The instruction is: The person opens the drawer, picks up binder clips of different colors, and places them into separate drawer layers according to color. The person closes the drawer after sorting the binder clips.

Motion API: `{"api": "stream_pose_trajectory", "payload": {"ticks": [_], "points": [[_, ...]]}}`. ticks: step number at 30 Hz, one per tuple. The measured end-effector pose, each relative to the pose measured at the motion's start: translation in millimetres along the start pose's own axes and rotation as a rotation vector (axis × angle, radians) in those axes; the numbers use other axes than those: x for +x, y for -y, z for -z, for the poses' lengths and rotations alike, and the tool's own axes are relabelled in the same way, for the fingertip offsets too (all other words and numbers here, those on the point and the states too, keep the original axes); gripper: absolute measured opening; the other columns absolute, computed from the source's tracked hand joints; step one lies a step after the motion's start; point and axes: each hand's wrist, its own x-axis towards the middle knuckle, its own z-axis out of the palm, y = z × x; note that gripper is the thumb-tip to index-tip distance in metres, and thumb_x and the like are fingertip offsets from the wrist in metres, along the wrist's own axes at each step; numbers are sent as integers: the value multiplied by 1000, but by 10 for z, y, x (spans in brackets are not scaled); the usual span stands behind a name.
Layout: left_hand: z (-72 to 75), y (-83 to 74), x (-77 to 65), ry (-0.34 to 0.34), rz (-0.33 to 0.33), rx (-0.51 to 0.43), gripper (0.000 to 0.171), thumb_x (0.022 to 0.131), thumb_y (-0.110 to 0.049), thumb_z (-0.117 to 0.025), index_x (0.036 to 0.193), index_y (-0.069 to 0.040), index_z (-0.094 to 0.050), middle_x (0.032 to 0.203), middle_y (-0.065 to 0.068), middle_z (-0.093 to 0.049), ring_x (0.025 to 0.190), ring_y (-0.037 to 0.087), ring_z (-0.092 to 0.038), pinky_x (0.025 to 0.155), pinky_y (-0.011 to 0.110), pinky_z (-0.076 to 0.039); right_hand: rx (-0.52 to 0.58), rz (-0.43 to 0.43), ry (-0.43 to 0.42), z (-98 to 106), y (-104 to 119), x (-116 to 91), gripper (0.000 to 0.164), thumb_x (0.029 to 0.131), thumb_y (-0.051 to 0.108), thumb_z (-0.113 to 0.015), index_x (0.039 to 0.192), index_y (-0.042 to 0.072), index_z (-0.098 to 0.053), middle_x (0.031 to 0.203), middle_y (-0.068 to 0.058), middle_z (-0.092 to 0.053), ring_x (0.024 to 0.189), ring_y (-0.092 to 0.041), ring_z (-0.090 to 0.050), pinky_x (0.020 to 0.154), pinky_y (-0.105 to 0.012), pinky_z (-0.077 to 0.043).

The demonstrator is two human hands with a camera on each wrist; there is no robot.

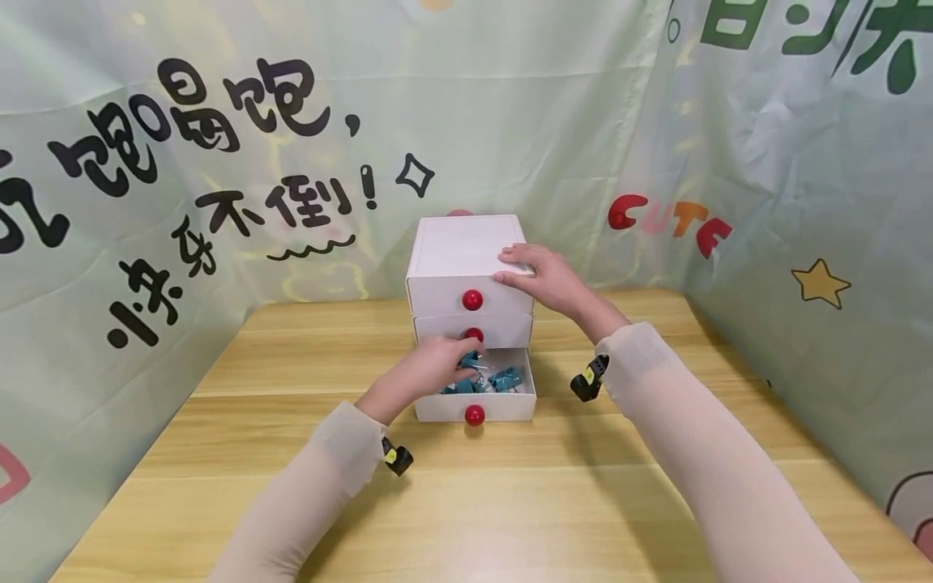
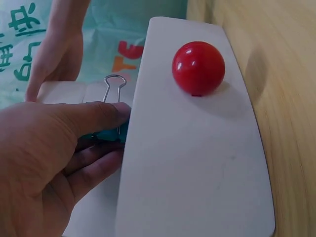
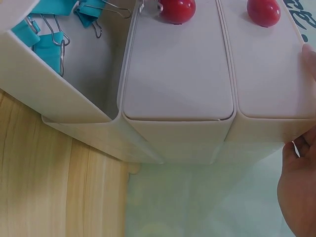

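A small white drawer unit [image 1: 466, 247] with red ball knobs stands on the table. Its bottom drawer [image 1: 445, 408] is pulled out and holds several teal binder clips [image 3: 48, 52] with wire handles. Over that drawer, my left hand [image 1: 430, 368] pinches a teal binder clip [image 2: 114, 81] between thumb and fingers; one wire handle sticks up past the thumb. My fingers partly hide the clip's body. My right hand [image 1: 547, 279] rests on the unit's top at its right front edge, with the thumb near the top drawer's front.
The middle drawer [image 3: 177, 74] and the top drawer [image 3: 276, 69] are closed. Around the unit lies a wooden table [image 1: 466, 502]. A printed cloth [image 1: 510, 121] hangs behind it and along the sides. Each wrist wears a small black camera [image 1: 589, 379].
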Motion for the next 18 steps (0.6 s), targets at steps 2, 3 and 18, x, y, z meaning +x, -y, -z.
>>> {"api": "stream_pose_trajectory", "payload": {"ticks": [2, 3, 18], "points": [[-24, -28, 42, 1, -15, 44, 38, 87, -23, -76, 122, -13, -63, 109, 2, -70, 88, 16, -67, 84, 29, -55, 3, 1, 0, 2, 1, -5, 59, 90, 52, -64, 139, 18, -57, 150, -3, -44, 142, -23, -31, 113, -54, -25], [-33, -43, 58, 4, -22, 65, 38, 87, -23, -76, 122, -13, -63, 109, 2, -71, 89, 16, -68, 84, 29, -55, 4, 1, 0, 3, 2, -7, 59, 90, 52, -64, 139, 18, -57, 150, -3, -44, 142, -23, -31, 113, -54, -25], [-147, -93, 98, -30, -66, 77, 32, 91, -26, -72, 119, -13, -65, 108, 1, -71, 91, 14, -68, 84, 27, -54, 16, 10, -14, 2, -1, -14, 57, 90, 50, -66, 137, 17, -59, 149, -3, -45, 141, -23, -32, 114, -53, -24]]}}
